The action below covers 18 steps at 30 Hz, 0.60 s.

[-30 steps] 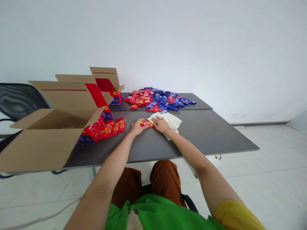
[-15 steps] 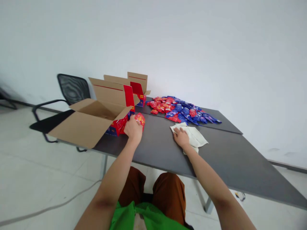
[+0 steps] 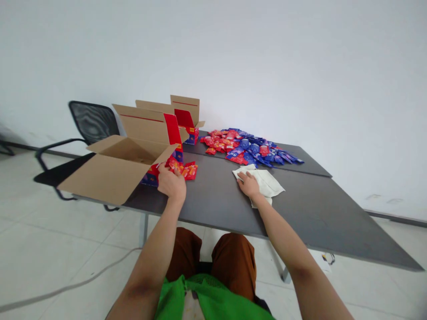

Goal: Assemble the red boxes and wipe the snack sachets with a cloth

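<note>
**Edges:** The near edge of the dark grey table [image 3: 300, 218] runs just below both wrists and falls away to the right. A seam crosses the tabletop ahead of the hands, and dark tabletop shows between them and to the right of the right hand.

**Left hand:** The left hand [image 3: 171, 183] sits palm down beside the near carton, its fingers [image 3: 163, 174] partly spread and curved. Its fingertips are at the edge of the red sachets [image 3: 187, 171]. I cannot tell whether it is grasping one.

**Right hand:** The right hand [image 3: 248, 184] lies flat and open on a folded white cloth [image 3: 265, 183], touching it and gripping nothing.

**Sachets:** A small group of the red sachets lies just ahead of and to the right of the left hand, against the near carton's side. Farther ahead, beyond the right hand, is a heap of mixed red and blue sachets [image 3: 250, 146] on the far table panel.

**Containers:** Left of the left hand stands the near carton [image 3: 116, 171], a brown cardboard box with its flaps open and a red and blue printed side. Its inside is shadowed, so its contents are hard to make out. A second open carton [image 3: 185, 118] stands beyond it, at the far table panel.

**Beyond:** A black mesh office chair [image 3: 93, 122] stands past the cartons on the left.
</note>
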Available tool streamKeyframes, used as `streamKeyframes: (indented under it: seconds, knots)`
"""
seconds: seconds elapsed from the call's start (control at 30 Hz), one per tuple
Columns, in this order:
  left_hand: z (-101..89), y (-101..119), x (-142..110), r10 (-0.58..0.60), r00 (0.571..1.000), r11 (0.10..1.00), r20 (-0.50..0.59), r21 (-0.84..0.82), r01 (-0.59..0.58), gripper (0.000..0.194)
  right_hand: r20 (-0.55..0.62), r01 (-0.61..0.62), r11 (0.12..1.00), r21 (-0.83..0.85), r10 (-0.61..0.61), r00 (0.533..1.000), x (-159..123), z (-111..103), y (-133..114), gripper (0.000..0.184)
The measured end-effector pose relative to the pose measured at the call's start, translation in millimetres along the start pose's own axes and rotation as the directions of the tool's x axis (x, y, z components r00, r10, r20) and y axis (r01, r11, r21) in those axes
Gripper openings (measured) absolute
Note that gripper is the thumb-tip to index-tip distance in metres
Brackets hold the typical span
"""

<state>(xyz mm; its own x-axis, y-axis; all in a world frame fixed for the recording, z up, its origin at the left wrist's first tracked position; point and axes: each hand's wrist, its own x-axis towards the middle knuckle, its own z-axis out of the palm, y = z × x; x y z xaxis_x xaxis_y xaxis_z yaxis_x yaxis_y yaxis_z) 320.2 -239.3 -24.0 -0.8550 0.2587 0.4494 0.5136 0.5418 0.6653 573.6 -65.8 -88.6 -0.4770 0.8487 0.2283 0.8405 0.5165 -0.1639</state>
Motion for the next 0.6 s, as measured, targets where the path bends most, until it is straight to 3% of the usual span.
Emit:
streamKeyframes:
  seconds: [0.2, 0.27, 0.33, 0.37, 0.43, 0.5, 0.53, 0.6]
  knots:
    - [-19.7, 32.9, 2.5, 0.162, 0.987, 0.985, 0.015, -0.061, -0.161, 0.047, 0.02, 0.004, 1.0, 0.01, -0.005, 1.0, -1.6, -4.4, -1.0, 0.042]
    - [-16.2, 40.3, 17.7, 0.176, 0.983, 0.982, 0.054, -0.08, -0.172, 0.054, 0.016, 0.009, 1.0, 0.016, -0.009, 1.0, -1.7, -5.2, -0.9, 0.041]
    - [-3.4, 44.5, 40.6, 0.209, 0.961, 0.973, 0.181, -0.134, -0.187, 0.061, 0.018, 0.009, 1.0, 0.026, -0.01, 1.0, -1.8, -5.6, -0.6, 0.041]
    - [5.9, 45.8, 53.6, 0.253, 0.923, 0.962, 0.289, -0.178, -0.208, 0.061, 0.021, 0.01, 0.999, 0.03, -0.01, 1.0, -1.9, -5.7, -0.4, 0.041]
    - [27.0, 48.1, 78.5, 0.34, 0.773, 0.934, 0.536, -0.291, -0.208, 0.054, 0.028, 0.011, 0.999, 0.036, -0.012, 1.0, -2.2, -6.0, 0.1, 0.041]
    - [45.9, 50.5, 97.3, 0.377, 0.673, 0.923, 0.636, -0.32, -0.213, 0.051, 0.034, 0.011, 0.999, 0.042, -0.013, 0.999, -2.8, -6.5, 0.5, 0.042]
    - [52.9, 51.6, 103.2, 0.384, 0.649, 0.922, 0.656, -0.314, -0.228, 0.053, 0.038, 0.011, 0.999, 0.047, -0.013, 0.999, -3.1, -6.8, 0.7, 0.042]
    - [61.6, 52.7, 106.4, 0.401, 0.675, 0.916, 0.619, -0.25, -0.315, 0.06, 0.044, 0.008, 0.998, 0.063, -0.011, 0.999, -3.8, -7.5, 0.9, 0.043]
